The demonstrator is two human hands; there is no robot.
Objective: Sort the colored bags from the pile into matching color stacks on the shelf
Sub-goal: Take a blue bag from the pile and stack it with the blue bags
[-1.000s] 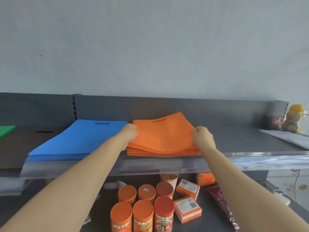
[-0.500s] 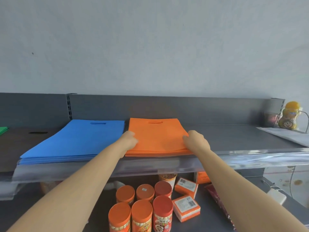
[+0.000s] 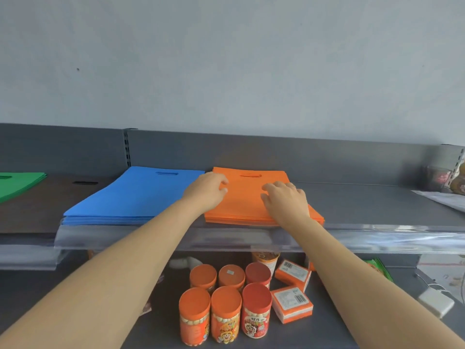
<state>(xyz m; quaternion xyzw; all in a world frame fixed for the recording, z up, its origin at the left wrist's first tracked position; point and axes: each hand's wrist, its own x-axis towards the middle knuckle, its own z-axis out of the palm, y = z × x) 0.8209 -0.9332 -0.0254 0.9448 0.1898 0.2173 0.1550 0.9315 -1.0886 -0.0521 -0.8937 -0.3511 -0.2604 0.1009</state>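
Note:
A stack of orange bags (image 3: 247, 197) lies flat on the grey shelf (image 3: 372, 205). My left hand (image 3: 207, 188) rests on its left part, fingers loosely bent on the top bag. My right hand (image 3: 285, 200) lies palm down on its right part, fingers spread. To the left sits a blue stack (image 3: 136, 195), then a brown stack (image 3: 47, 200), and a green stack (image 3: 17, 182) at the far left edge. Each bag has a slot handle at its far end.
A clear plastic strip (image 3: 377, 238) runs along the shelf's front edge. White sheets (image 3: 442, 197) and a yellow jar (image 3: 459, 182) sit at the far right. On the lower shelf stand several orange and red canisters (image 3: 224, 311) and small boxes (image 3: 292, 301).
The orange stack, held raised at its near edge by both hands, now lies flat. Both hands have moved from its near corners onto its top.

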